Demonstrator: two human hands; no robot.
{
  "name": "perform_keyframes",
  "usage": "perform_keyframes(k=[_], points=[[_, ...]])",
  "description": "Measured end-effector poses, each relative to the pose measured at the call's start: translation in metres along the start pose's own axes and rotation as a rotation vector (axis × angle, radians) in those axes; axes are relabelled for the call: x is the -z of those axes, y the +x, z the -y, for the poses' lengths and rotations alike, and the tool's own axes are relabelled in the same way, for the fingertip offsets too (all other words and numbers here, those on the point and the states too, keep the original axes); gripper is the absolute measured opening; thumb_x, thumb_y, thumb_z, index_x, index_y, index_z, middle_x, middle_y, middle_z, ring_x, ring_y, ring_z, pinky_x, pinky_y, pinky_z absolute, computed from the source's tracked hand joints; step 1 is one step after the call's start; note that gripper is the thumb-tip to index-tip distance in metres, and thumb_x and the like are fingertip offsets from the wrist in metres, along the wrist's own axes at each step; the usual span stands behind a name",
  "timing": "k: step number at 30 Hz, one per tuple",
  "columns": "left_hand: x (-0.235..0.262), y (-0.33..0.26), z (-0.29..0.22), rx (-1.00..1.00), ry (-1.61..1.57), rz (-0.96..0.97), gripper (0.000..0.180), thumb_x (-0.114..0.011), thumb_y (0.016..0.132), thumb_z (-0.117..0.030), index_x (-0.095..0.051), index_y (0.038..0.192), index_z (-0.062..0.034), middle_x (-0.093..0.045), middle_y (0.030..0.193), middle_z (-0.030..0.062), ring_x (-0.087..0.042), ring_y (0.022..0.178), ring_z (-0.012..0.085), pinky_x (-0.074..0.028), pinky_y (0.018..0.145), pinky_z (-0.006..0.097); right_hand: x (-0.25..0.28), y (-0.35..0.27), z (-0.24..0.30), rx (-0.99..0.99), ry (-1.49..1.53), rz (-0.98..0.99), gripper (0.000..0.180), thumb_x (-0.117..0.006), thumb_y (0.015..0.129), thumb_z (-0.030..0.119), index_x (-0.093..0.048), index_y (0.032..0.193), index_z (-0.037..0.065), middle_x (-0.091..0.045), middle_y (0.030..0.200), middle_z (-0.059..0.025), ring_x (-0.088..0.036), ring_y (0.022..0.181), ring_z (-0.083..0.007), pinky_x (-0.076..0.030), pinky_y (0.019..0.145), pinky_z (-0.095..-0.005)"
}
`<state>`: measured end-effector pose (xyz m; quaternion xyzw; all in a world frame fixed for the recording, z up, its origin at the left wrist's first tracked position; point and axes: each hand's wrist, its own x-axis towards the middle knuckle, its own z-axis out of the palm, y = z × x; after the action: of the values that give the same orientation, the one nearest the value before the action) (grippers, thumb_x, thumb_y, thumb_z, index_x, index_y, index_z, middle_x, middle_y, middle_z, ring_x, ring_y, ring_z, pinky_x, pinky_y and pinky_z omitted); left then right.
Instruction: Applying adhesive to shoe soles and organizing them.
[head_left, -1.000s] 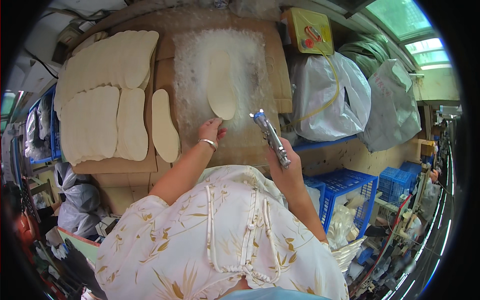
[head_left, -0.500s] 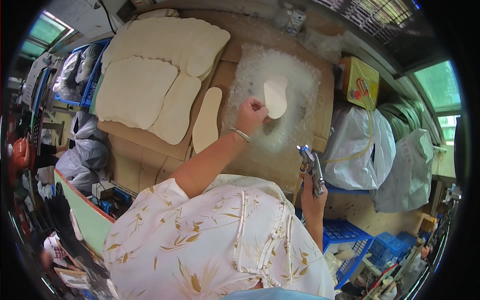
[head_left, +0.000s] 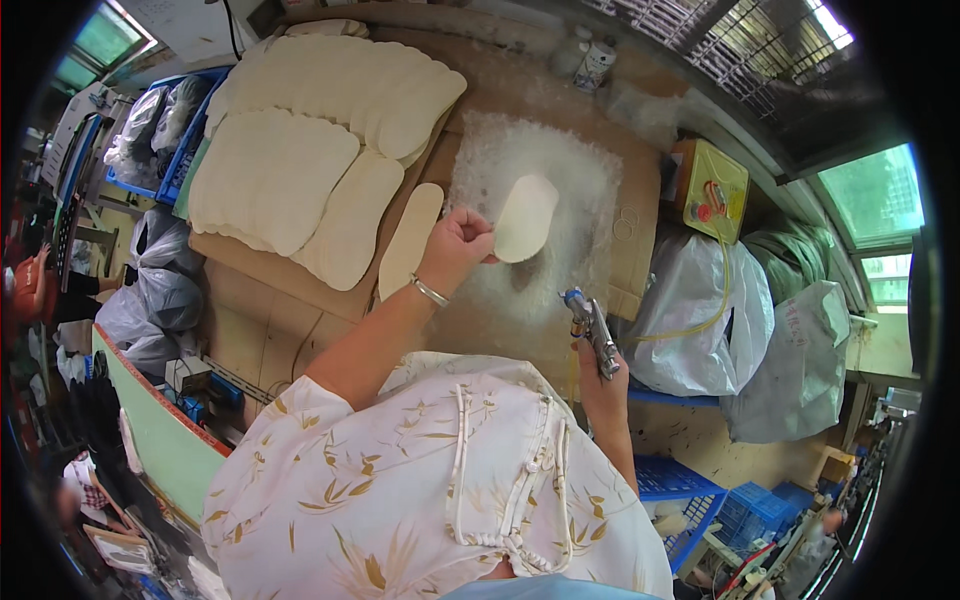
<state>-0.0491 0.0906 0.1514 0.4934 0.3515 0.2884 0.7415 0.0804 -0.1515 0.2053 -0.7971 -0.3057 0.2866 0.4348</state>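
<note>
Between thumb and fingers, my left hand (head_left: 458, 246) pinches the edge of a cream insole (head_left: 527, 218). The insole is lifted and tilted above a whitish, residue-coated patch (head_left: 585, 195) on the cardboard. My right hand (head_left: 605, 390) grips a metal spray gun (head_left: 596, 335), its nozzle end pointing up toward the patch. A hose runs down beside that hand. Just left of my left hand lies a single insole (head_left: 411, 240) on the cardboard. Farther left, many overlapping insoles (head_left: 270, 180) are spread out in layers.
A yellow can (head_left: 716, 190) with a hose stands at the right, above white plastic bags (head_left: 690, 320). A small container (head_left: 594, 65) is at the back. Blue crates (head_left: 680, 490) sit low right, and a green board (head_left: 160, 420) leans at the left. Other people are at the far left.
My left hand has moved left and slightly nearer with the insole, which now hangs at a different tilt. My right hand with the spray gun has shifted a little left in the picture.
</note>
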Motion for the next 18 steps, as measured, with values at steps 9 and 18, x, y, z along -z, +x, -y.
perform_keyframes(k=[9, 18], points=[[0.096, -0.026, -0.020, -0.117, -0.093, -0.111, 0.009, -0.056, 0.085, -0.001, -0.055, 0.090, -0.0080, -0.062, 0.084, 0.0026, -0.065, 0.076, 0.0131, -0.058, 0.066, 0.029, 0.006, 0.003, -0.004, -0.078, -0.023, -0.022, 0.026, -0.058, 0.093, 0.022, -0.065, 0.098, -0.002, -0.065, 0.082, -0.0052, -0.053, 0.073, -0.0102, -0.044, 0.067, -0.0268], [0.236, -0.038, -0.016, -0.300, -0.175, -0.262, 0.010, -0.056, 0.086, 0.000, -0.054, 0.090, -0.0090, -0.061, 0.086, 0.0025, -0.064, 0.079, 0.0134, -0.057, 0.073, 0.032, -0.006, 0.012, 0.001, 0.047, -0.028, 0.015, 0.021, -0.059, 0.091, 0.019, -0.059, 0.090, -0.002, -0.051, 0.065, -0.0051, -0.044, 0.063, -0.0103, -0.040, 0.057, -0.0286]])
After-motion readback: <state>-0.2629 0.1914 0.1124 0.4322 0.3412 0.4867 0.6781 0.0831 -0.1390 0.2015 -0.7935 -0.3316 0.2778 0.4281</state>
